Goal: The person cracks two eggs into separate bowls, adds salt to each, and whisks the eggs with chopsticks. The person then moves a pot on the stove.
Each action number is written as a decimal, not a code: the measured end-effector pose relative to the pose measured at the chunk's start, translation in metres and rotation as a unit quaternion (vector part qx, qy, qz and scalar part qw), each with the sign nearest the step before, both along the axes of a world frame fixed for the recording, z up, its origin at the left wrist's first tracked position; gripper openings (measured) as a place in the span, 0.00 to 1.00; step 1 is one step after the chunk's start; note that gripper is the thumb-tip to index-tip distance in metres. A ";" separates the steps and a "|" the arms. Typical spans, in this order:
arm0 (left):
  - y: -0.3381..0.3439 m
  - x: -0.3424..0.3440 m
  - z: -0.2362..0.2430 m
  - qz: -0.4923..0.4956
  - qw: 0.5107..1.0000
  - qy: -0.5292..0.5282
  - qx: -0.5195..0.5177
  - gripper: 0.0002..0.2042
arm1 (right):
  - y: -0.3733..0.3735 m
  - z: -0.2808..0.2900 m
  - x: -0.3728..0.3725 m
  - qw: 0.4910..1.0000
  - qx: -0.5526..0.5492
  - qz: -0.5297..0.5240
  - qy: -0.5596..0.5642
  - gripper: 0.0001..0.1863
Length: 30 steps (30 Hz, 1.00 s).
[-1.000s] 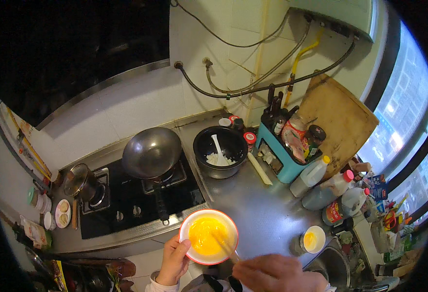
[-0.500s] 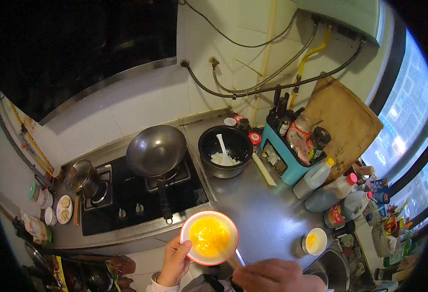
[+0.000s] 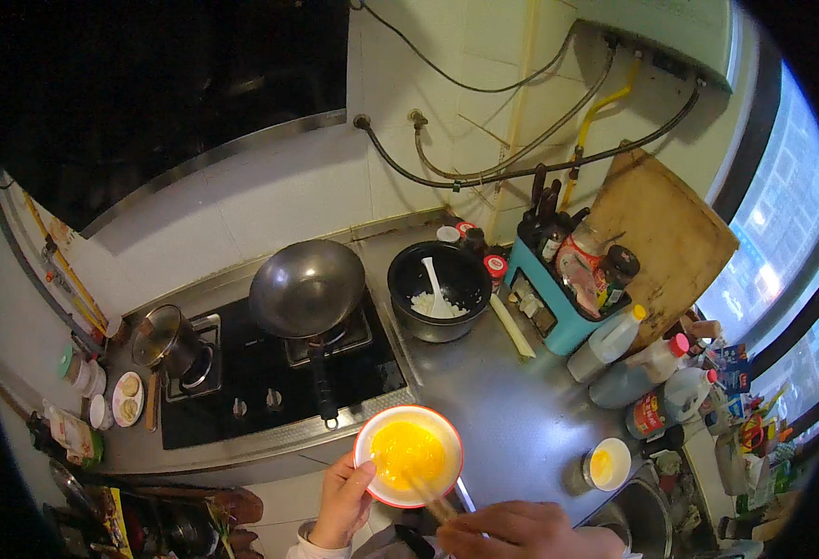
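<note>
At the counter's front edge, the left hand [image 3: 342, 498] grips a red-rimmed bowl [image 3: 408, 456] of beaten egg while the right hand [image 3: 521, 533] clasps chopsticks [image 3: 431, 501] (tips in the yolk); brisk whisking could slop egg over the rim.

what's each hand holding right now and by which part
The left hand grips the bowl of beaten egg by its left rim. The right hand holds chopsticks by their upper ends, with the tips in the egg.
</note>
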<state>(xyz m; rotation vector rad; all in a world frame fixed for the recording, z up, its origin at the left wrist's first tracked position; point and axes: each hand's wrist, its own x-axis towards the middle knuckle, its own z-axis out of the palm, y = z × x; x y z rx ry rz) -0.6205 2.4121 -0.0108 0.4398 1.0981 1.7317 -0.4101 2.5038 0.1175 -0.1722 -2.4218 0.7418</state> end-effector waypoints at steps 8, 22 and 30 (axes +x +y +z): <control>0.000 0.001 0.006 0.010 0.999 -0.041 0.026 0.17 | -0.002 0.011 -0.001 0.999 0.027 0.037 0.015 0.22; -0.005 0.000 0.008 0.019 0.997 -0.065 0.023 0.16 | -0.001 -0.001 -0.001 0.997 -0.074 0.019 -0.021 0.21; -0.006 -0.002 0.003 0.017 0.997 -0.069 0.000 0.16 | -0.005 0.002 -0.009 0.999 0.038 0.001 0.002 0.18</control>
